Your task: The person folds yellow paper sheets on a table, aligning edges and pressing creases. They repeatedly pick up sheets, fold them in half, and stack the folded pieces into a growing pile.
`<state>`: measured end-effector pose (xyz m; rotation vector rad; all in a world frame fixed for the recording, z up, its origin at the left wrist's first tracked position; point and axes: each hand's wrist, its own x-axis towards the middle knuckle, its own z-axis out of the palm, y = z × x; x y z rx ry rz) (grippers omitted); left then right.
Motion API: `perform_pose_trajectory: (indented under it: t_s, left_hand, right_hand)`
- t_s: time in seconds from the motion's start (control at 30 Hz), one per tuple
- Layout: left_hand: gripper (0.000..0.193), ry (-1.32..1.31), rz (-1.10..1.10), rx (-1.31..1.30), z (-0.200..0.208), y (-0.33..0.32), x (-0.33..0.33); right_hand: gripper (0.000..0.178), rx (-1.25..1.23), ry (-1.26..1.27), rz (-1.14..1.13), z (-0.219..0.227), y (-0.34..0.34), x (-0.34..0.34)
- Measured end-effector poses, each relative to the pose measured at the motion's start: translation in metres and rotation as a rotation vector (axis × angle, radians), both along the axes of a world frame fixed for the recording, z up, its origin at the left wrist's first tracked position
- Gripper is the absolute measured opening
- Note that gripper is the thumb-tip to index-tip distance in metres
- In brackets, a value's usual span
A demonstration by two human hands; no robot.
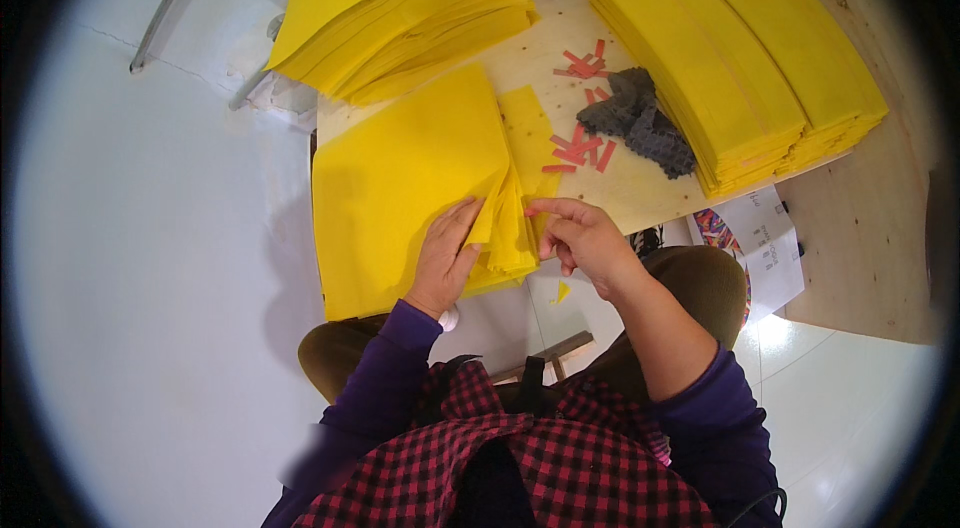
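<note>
At the left of the bench (635, 198), on its near side, lay the yellow sheets (400, 178). I judged each one light, soft and easily creased, likely to drag on its neighbours rather than slip; the loose right edge, where the layers fanned up, looked the best place to take hold. I had the left hand (445, 253) slanted up from below, its fingers close together and nearly straight against that lifted edge, thumb apart; whether they pinched a layer, I couldn't tell. Just right of the fanned edge, the right hand (585, 238) reached in, index pointing left and the other fingers curled; I couldn't tell if they gripped anything. Beyond it lay red strips (575, 153) and a dark cloth (645, 123).
</note>
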<state>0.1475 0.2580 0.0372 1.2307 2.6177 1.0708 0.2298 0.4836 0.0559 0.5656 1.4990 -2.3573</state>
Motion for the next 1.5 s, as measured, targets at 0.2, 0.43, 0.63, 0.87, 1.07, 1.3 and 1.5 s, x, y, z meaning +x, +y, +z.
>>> perform_pose_trajectory:
  t_s: [0.2, 0.43, 0.63, 0.87, 1.07, 1.3, 1.5]
  left_hand:
    - [0.051, -0.063, 0.038, 0.049, 0.000, 0.000, 0.002]
    - [0.050, -0.091, 0.045, 0.094, 0.000, 0.000, 0.003]
    - [0.051, -0.104, 0.047, 0.099, 0.001, -0.001, 0.003]
    - [0.051, -0.142, 0.047, 0.114, 0.000, -0.002, 0.001]
    - [0.051, -0.168, 0.060, 0.126, 0.000, -0.001, 0.003]
    - [0.051, -0.173, 0.056, 0.121, 0.001, -0.001, 0.002]
    - [0.052, -0.172, 0.051, 0.121, 0.002, 0.000, 0.001]
  right_hand:
    - [0.044, 0.014, 0.016, 0.070, -0.001, -0.008, 0.002]
    - [0.049, 0.005, 0.046, 0.098, 0.001, -0.013, -0.004]
    - [0.051, -0.001, 0.064, 0.086, -0.001, -0.016, -0.009]
    - [0.055, 0.025, 0.100, 0.098, -0.003, -0.019, -0.005]
    - [0.054, 0.189, 0.119, 0.161, -0.002, -0.022, -0.004]
    - [0.055, 0.337, 0.216, 0.207, 0.002, -0.027, 0.001]
    - [0.055, 0.374, 0.263, 0.241, 0.006, -0.030, 0.003]
